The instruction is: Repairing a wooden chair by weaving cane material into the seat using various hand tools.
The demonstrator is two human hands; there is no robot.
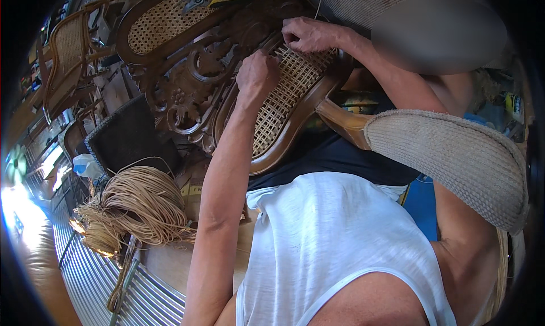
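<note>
A carved brown wooden furniture frame (306,119) lies across my lap, holding a partly open panel of woven cane (278,107). My left hand (258,75) is closed at the panel's left edge, its fingertips hidden, so whatever it pinches cannot be made out. Farther up and to the right, my right hand (306,34) bends over the panel's far end with thumb and fingers pinched together. From behind that hand a thin pale cane strand (321,1) rises. Both hands touch or hover just over the weave.
A finished cane panel (164,25) fills the frame's far section, with pliers (196,1) lying on it. At left stand a bundle of cane strands (142,198), a dark padded panel (133,136) and a chair (68,56). A grey woven padded piece (448,161) juts in at right.
</note>
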